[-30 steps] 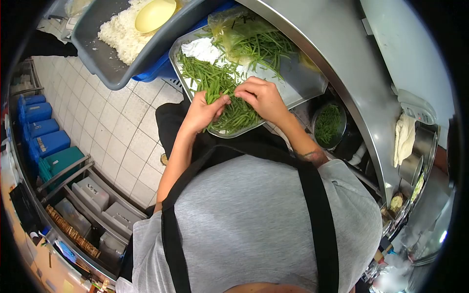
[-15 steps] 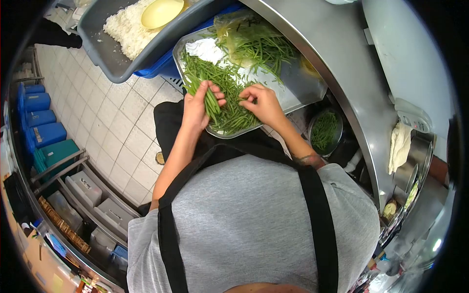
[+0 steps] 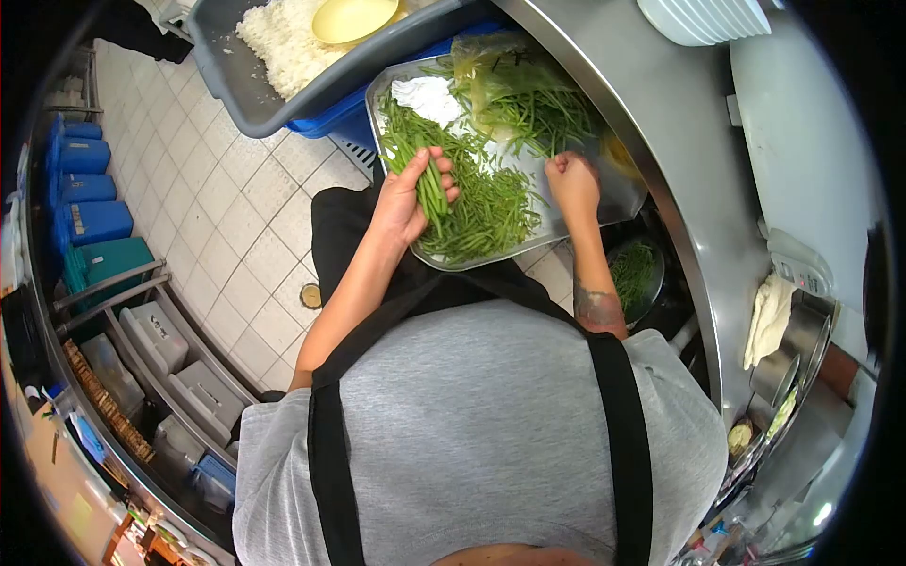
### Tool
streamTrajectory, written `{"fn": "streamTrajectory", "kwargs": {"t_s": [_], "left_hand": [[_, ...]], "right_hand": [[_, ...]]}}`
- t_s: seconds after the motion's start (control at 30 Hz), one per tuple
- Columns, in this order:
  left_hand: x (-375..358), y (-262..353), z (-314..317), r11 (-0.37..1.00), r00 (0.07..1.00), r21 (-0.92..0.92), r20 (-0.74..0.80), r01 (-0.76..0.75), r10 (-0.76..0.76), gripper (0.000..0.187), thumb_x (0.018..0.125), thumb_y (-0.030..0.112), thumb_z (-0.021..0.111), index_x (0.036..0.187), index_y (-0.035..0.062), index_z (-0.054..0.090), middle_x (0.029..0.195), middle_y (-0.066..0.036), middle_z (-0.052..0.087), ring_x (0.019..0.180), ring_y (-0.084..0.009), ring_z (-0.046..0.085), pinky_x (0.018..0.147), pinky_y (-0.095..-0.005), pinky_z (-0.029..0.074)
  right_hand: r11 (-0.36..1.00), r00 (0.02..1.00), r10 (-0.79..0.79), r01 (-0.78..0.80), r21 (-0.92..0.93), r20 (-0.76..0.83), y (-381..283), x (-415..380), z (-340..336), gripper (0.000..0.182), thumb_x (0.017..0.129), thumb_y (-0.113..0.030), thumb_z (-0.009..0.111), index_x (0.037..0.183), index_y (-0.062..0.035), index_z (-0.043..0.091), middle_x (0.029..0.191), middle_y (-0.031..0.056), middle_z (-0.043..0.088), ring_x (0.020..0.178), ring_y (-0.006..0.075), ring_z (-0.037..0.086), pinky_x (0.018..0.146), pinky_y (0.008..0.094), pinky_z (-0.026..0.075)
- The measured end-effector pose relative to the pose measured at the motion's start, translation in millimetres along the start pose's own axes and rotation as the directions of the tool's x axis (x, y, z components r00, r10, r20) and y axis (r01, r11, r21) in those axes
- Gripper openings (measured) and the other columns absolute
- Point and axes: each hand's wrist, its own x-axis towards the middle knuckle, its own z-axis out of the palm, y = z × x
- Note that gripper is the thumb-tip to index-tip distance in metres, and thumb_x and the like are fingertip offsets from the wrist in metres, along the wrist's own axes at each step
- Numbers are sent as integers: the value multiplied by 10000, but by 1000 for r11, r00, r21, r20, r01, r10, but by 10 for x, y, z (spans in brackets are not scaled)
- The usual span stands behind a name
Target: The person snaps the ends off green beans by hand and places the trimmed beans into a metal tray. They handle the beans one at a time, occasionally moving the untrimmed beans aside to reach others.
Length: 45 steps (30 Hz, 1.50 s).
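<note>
My left hand [image 3: 404, 200] is closed around a bunch of long green beans [image 3: 430, 193], over the left side of a metal tray [image 3: 376, 115]. Short pieces of green bean [image 3: 486, 212] are heaped in the tray beneath and beside it. Toward the tray's right side, my right hand [image 3: 576, 187] has its fingers curled together, close to the ends of the longer beans [image 3: 547, 118]. Whatever its fingertips may pinch is hidden. Those longer beans spill from a yellowish clear plastic bag [image 3: 486, 71] at the back. Crumpled white material [image 3: 427, 98] lies at the tray's back left.
Behind the tray, a grey tub [image 3: 255, 118] holds white rice [image 3: 283, 42] and a yellow bowl [image 3: 354, 19]. A steel counter [image 3: 651, 104] curves along the right. Below it sits a container with greens [image 3: 634, 274]. Blue bins [image 3: 99, 222] line the left side.
My right hand has moved right and away from me, from the cut pieces to beside the longer beans. My left hand keeps its bunch. The whole view has shifted slightly.
</note>
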Motion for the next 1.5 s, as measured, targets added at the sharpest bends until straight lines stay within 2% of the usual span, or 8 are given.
{"fn": "streamTrajectory", "kwargs": {"t_s": [0.17, 0.23, 0.4, 0.63, 0.83, 1.03, 1.4, 1.5], "left_hand": [[-125, 82, 254, 963, 999, 271, 42, -7, -4, 173, 866, 149, 598, 999, 45, 562, 841, -58, 628, 587, -87, 524, 511, -237, 415], [-173, 110, 529, 515, 996, 854, -90, 77, 0, 198, 826, 109, 638, 991, 10, 594, 824, -37, 650, 569, -99, 550, 527, -248, 453], [-191, -26, 535, -155, 954, 956, 271, -251, 129, 273, 654, 35, 693, 918, -6, 639, 798, -226, 617, 786, -335, 628, 681, -335, 493], [-186, -92, 489, 85, 957, 979, 161, -186, 240, 169, 752, 107, 686, 875, 2, 635, 618, -146, 603, 498, -215, 568, 485, -323, 448], [-190, -2, 531, 882, 979, 466, -203, 70, 30, 145, 849, 145, 617, 846, 4, 585, 560, 8, 467, 425, -76, 416, 368, -227, 324], [-182, 42, 456, 933, 982, 355, -190, 55, 15, 199, 880, 176, 577, 953, -8, 558, 576, 24, 432, 431, -59, 377, 379, -203, 297], [-187, -160, 503, 907, 966, 392, -130, -156, 223, 165, 872, 119, 583, 964, -18, 574, 617, -10, 483, 461, -96, 433, 400, -239, 366], [-142, -125, 431, 937, 930, 294, -253, -188, 266, 161, 876, 135, 581, 944, -11, 574, 635, -7, 487, 474, -97, 439, 407, -242, 367]], "right_hand": [[894, 900, -402, 348, 282, 166, -415, -471, -308, 119, 732, -146, 667, 739, -29, 644, 675, 132, 627, 639, 269, 625, 589, 343, 484], [896, 872, -425, 367, 250, 243, -555, -592, -397, 110, 729, -149, 670, 735, -42, 646, 698, 133, 629, 653, 283, 620, 601, 360, 483], [852, 813, -511, 435, 292, 278, -691, -578, -489, 124, 722, -163, 682, 721, -47, 640, 693, 125, 620, 639, 297, 603, 582, 381, 464], [744, 876, -450, 260, 615, 175, -764, -566, -455, 96, 753, -103, 678, 763, -13, 646, 655, 81, 616, 546, 154, 560, 536, 281, 446], [661, 872, -396, 54, 748, 287, -661, -492, -262, 135, 808, -133, 638, 835, -3, 663, 684, 71, 641, 556, 137, 569, 551, 280, 455], [714, 718, -621, 354, 604, 313, -699, -546, -253, 178, 844, -147, 598, 916, 5, 654, 818, 63, 628, 740, 125, 575, 684, 256, 450], [211, 815, -212, -500, 840, 539, -668, -515, -16, 199, 876, -144, 554, 809, 21, 642, 727, 16, 625, 673, 84, 543, 634, 218, 448], [581, 784, -398, -186, 792, 476, -637, -525, -27, 184, 881, -158, 561, 821, -3, 640, 742, 1, 610, 677, 73, 532, 615, 231, 438]]}}
